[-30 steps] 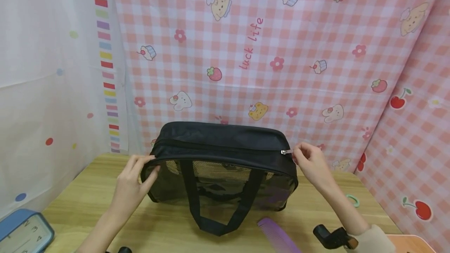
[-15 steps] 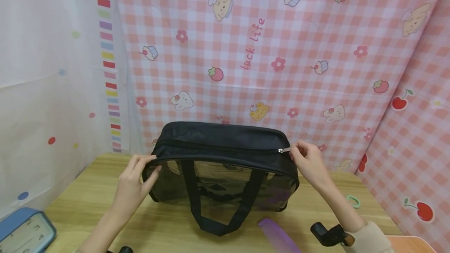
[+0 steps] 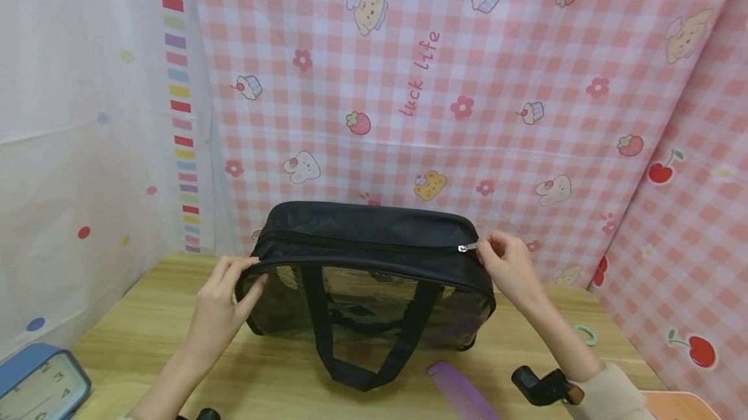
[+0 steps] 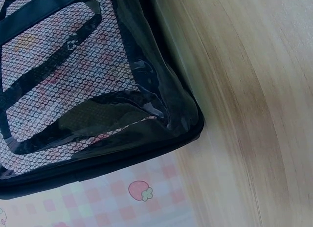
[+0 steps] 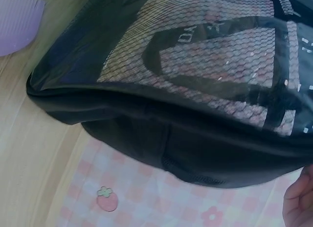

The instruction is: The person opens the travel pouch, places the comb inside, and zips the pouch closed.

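A black bag (image 3: 356,254) with a clear, mesh-backed front stands upright on the table, its strap handle (image 3: 356,374) hanging forward. My left hand (image 3: 219,300) pinches the bag's top left corner, thumb in front and fingers on the upper edge. At the top right, my right hand (image 3: 510,267) pinches the metal zipper pull (image 3: 469,248). The zipper line runs along the bag's top. In the right wrist view only part of the right hand (image 5: 299,200) shows at the edge; the left wrist view shows the bag's side (image 4: 166,102) but no hand.
A purple comb (image 3: 461,391) lies in front of the bag on the wooden table (image 3: 280,394). A blue-framed clock (image 3: 43,381) is at the left front, a green ring (image 3: 586,335) at the right. An orange-edged item (image 3: 680,404) shows at lower right. Patterned cloth (image 3: 409,82) hangs behind.
My right hand has drawn the zipper pull a short way left along the bag's top. The left hand keeps its hold on the corner, and the bag stays in place.
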Action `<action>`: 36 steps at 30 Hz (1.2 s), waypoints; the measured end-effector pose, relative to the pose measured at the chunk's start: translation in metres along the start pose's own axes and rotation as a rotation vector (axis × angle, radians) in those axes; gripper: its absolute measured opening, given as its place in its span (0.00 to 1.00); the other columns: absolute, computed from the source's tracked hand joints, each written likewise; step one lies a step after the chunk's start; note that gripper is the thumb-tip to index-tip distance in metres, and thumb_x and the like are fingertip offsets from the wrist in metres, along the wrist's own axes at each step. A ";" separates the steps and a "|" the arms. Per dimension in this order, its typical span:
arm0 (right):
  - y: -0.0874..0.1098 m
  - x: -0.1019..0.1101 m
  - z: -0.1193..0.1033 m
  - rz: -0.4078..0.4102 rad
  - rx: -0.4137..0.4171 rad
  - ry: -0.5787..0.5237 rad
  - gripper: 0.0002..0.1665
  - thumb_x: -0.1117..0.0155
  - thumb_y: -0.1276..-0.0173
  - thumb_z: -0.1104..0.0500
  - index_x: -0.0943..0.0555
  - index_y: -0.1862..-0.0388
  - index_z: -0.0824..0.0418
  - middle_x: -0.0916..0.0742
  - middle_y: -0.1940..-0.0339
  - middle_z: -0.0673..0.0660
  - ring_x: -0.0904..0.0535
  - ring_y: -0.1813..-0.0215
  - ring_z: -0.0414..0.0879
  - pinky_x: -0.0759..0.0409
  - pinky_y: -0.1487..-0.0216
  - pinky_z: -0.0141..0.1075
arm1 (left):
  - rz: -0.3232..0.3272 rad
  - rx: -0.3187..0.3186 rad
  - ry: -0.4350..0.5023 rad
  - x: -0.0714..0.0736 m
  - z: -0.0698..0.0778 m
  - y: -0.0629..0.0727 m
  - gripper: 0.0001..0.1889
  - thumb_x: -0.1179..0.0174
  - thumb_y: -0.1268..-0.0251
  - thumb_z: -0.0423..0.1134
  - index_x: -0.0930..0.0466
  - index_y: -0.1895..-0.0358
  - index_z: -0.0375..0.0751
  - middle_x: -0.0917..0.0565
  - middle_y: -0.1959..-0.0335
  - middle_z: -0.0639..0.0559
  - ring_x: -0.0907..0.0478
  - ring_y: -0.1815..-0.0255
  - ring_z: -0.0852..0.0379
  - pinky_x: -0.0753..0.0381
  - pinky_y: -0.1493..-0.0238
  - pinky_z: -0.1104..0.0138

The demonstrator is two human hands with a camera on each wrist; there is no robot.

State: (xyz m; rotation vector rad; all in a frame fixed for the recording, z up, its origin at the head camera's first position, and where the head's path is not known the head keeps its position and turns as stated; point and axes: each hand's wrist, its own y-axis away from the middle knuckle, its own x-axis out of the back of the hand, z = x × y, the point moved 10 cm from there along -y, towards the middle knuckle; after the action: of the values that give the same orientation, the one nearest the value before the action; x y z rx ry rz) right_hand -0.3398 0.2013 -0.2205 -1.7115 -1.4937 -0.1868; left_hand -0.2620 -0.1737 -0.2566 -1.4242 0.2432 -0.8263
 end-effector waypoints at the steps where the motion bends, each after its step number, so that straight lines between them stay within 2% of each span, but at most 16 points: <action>1: -0.001 -0.001 -0.002 0.001 0.011 0.002 0.15 0.53 0.33 0.62 0.28 0.80 0.64 0.29 0.86 0.50 0.35 0.81 0.39 0.35 0.78 0.30 | 0.001 -0.003 0.000 0.000 0.000 0.000 0.23 0.30 0.68 0.19 0.22 0.60 0.31 0.24 0.67 0.44 0.23 0.68 0.52 0.28 0.67 0.77; 7: -0.002 -0.002 -0.011 0.018 0.063 0.021 0.14 0.52 0.35 0.63 0.27 0.80 0.62 0.27 0.85 0.51 0.33 0.81 0.38 0.34 0.77 0.29 | -0.002 -0.025 0.002 -0.001 0.004 -0.001 0.24 0.30 0.69 0.19 0.22 0.60 0.31 0.24 0.66 0.44 0.23 0.68 0.52 0.27 0.67 0.77; 18: -0.004 -0.004 -0.015 0.030 0.071 0.029 0.13 0.51 0.36 0.65 0.26 0.80 0.63 0.26 0.85 0.51 0.34 0.81 0.37 0.34 0.77 0.28 | 0.014 -0.019 0.007 0.000 0.000 0.001 0.24 0.30 0.69 0.19 0.22 0.59 0.31 0.23 0.66 0.44 0.22 0.67 0.51 0.26 0.64 0.77; 26: -0.005 -0.008 -0.021 -0.004 0.068 0.032 0.13 0.52 0.34 0.62 0.26 0.78 0.62 0.28 0.85 0.51 0.33 0.80 0.39 0.34 0.76 0.29 | -0.015 0.006 -0.009 0.000 0.000 0.001 0.22 0.30 0.66 0.20 0.22 0.61 0.31 0.24 0.66 0.44 0.23 0.67 0.53 0.28 0.65 0.78; 36: -0.008 -0.010 -0.027 -0.008 0.079 0.058 0.12 0.52 0.35 0.62 0.24 0.77 0.61 0.26 0.85 0.50 0.32 0.79 0.40 0.33 0.74 0.29 | -0.014 0.003 -0.013 0.000 -0.001 0.001 0.22 0.30 0.66 0.20 0.22 0.60 0.31 0.24 0.66 0.44 0.23 0.67 0.53 0.27 0.65 0.78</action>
State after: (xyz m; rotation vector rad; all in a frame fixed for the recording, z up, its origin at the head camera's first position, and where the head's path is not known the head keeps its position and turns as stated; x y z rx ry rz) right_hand -0.3392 0.1758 -0.2055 -1.6244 -1.4466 -0.1779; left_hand -0.2621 -0.1743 -0.2581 -1.4292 0.2224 -0.8283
